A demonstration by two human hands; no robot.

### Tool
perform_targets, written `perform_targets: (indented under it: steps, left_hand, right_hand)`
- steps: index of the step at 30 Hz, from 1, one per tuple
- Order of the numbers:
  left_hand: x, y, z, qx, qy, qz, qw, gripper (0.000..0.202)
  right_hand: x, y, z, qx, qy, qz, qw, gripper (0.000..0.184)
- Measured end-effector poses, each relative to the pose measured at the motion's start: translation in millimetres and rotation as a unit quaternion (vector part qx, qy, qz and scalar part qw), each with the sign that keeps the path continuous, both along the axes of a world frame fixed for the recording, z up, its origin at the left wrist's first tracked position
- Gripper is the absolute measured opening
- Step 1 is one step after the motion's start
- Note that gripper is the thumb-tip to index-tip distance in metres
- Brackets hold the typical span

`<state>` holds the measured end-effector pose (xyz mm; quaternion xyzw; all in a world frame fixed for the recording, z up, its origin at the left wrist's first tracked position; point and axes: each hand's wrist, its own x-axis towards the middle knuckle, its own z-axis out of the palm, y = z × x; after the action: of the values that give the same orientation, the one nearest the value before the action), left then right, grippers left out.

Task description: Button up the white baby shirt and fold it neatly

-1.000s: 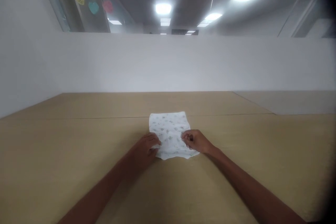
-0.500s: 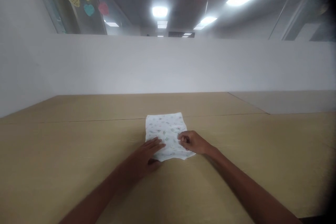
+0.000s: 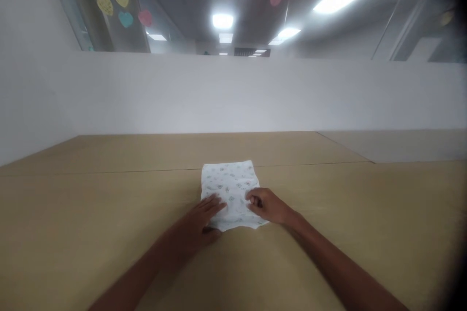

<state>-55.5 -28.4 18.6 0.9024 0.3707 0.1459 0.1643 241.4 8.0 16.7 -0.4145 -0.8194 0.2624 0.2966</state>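
Note:
A white cloth [image 3: 233, 184] with a small scattered print lies spread on the wooden tabletop, its near edge wavy. On its left near part rests my left hand [image 3: 204, 218], fingers stretched out flat and the thumb off the near edge. At the cloth's right side is my right hand [image 3: 268, 204], its fingers half curled and touching the surface. A gap shows between its thumb and index fingertip, and no fold of cloth is visible there.
The light wooden tabletop [image 3: 109, 204] has a seam running across behind my hands. A white low wall [image 3: 204, 92] stands at the back, with glass above it bearing heart-shaped paper notes [image 3: 145, 18]. Another white wall [image 3: 29, 82] closes the left side.
The whole view has shifted slightly, so everything sits a little lower. My right thumb and index fingertip look farther apart; my left hand stays flat on the cloth.

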Motion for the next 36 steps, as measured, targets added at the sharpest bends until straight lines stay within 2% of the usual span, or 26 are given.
perform_targets:
  steps: [5,10,15,19,22,25,29,33,36]
  left_hand:
    - [-0.8,0.1,2.5,-0.012,0.010,0.032,0.999,0.073]
    - [-16.2,11.5,-3.9,0.008,0.016,0.029,0.999,0.058]
    - [-20.7,14.8,-8.0,0.019,0.013,0.037,0.999,0.063]
    - [-9.9,12.6,-2.0,0.030,-0.040,0.006,0.999,0.043]
    - [-3.3,10.5,2.8,0.023,-0.050,0.011,0.998,0.028]
    - [-2.9,7.9,6.2,-0.005,-0.055,0.035,0.998,0.025]
    - [-7.6,7.0,10.3,-0.045,-0.051,0.036,0.997,0.051]
    - [-11.7,11.3,10.7,-0.048,-0.034,0.027,0.998,0.039]
    - [-19.4,15.8,5.0,-0.050,-0.004,0.025,0.998,0.048]
  right_hand:
    - [-2.6,-3.9,2.1,0.027,-0.014,-0.010,0.999,0.011]
    - [-6.6,-18.3,7.2,0.087,-0.065,0.027,0.994,0.038]
    - [-10.9,-26.0,14.0,0.045,-0.108,0.082,0.990,0.079]
    - [-10.1,-24.6,18.9,-0.004,-0.150,0.091,0.984,0.092]
    - [-10.0,-24.8,20.8,-0.020,-0.161,0.086,0.983,0.089]
    - [-10.3,-25.1,20.4,-0.022,-0.156,0.076,0.985,0.081]
    - [-8.4,-23.8,17.0,-0.010,-0.150,0.075,0.986,0.071]
    - [-5.2,-20.7,12.2,0.039,-0.131,0.086,0.987,0.056]
    - [-3.3,-18.4,8.7,0.058,-0.121,0.093,0.987,0.047]
